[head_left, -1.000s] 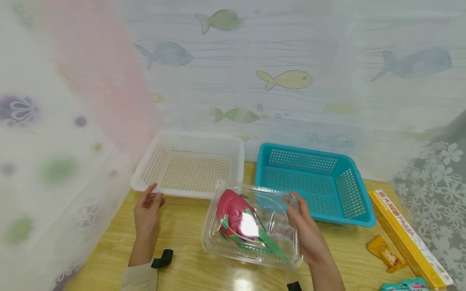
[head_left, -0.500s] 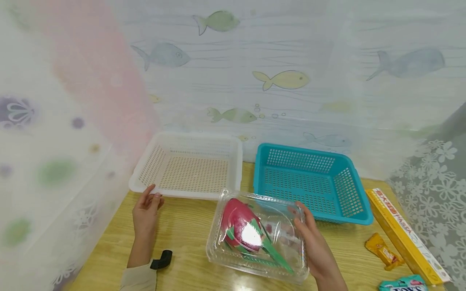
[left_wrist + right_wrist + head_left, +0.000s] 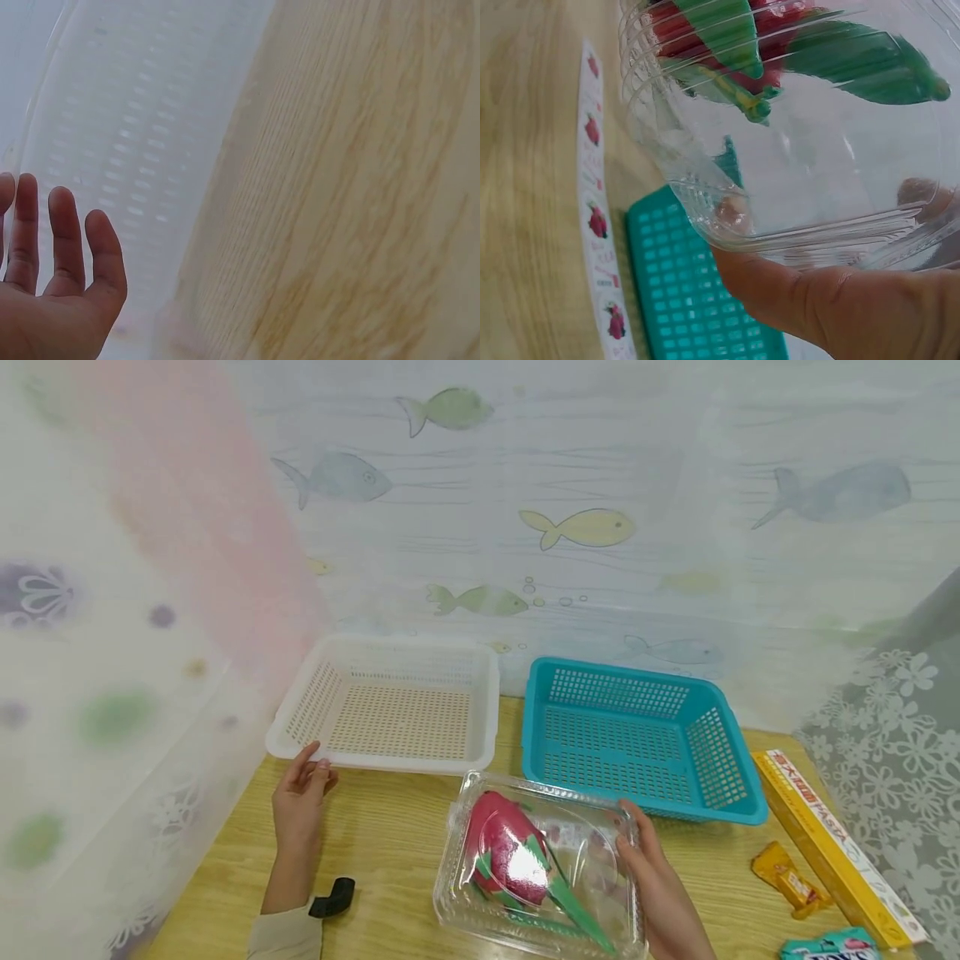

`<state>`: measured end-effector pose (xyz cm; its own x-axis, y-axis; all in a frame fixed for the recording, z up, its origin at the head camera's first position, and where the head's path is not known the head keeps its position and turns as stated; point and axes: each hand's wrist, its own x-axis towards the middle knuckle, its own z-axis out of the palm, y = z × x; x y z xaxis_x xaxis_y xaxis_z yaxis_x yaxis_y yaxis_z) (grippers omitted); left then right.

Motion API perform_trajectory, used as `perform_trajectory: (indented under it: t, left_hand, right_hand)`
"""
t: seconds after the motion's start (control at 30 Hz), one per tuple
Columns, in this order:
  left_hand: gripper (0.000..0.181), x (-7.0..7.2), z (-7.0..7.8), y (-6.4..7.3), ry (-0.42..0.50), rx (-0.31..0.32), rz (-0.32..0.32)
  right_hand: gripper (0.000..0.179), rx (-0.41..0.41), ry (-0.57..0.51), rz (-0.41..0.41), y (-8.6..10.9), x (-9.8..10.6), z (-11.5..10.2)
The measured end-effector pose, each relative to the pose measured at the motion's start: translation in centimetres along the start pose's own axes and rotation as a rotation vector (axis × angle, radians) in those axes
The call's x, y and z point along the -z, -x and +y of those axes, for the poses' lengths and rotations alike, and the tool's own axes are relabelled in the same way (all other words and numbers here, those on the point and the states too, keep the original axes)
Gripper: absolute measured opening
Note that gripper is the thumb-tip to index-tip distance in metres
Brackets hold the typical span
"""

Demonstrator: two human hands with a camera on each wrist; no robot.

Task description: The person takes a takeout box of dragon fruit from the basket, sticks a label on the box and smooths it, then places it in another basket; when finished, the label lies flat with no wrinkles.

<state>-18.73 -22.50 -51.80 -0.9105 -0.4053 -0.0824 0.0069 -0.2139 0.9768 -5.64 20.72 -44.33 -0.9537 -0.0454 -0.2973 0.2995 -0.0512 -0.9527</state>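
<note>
My right hand [image 3: 660, 885] grips the right end of a clear plastic clamshell box [image 3: 592, 835], thumb and fingers on either side of its edge. Inside lies a red dragon fruit [image 3: 498, 847] with long green scales; light glares off the lid above it. Seen in the right wrist view, the box [image 3: 817, 172] is tilted over the table. My left hand [image 3: 298, 806] touches the front left rim of a white mesh basket [image 3: 405, 764]. The left wrist view shows its fingers [image 3: 64, 232] loosely extended beside the basket wall.
A teal mesh basket [image 3: 645, 806] stands right of the white one. Farther right lie a yellow pasta box [image 3: 832, 843], an orange wrapped snack [image 3: 793, 881] and a teal packet [image 3: 828, 946]. A strip of dragon fruit stickers [image 3: 596, 225] lies on the wooden table. Fish-patterned curtains enclose the back.
My right hand has brought the clamshell box with the dragon fruit nearer to me and slightly right, away from the baskets. My left hand stays at the white basket's rim.
</note>
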Motion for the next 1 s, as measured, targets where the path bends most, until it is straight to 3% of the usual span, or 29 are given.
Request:
perform_trajectory:
  t: [0.23, 0.53, 0.73, 1.0]
  left_hand:
    - [0.044, 0.0, -0.1, 0.0, 0.039, 0.001, -0.004]
    - [0.044, 0.3, 0.0, -0.1, 0.054, 0.018, -0.033]
    - [0.043, 0.3, 0.0, -0.2, 0.071, 0.022, -0.034]
    - [0.045, 0.2, -0.1, -0.4, 0.082, 0.016, -0.039]
  right_hand:
    - [0.062, -0.03, 0.062, 0.03, 0.2, 0.6, 1.1]
    - [0.06, -0.044, 0.006, 0.044, 0.2, 0.6, 2.7]
    - [0.043, -0.08, -0.074, 0.103, 0.2, 0.4, 3.7]
    - [0.033, -0.11, -0.072, 0.073, 0.4, 0.8, 4.4]
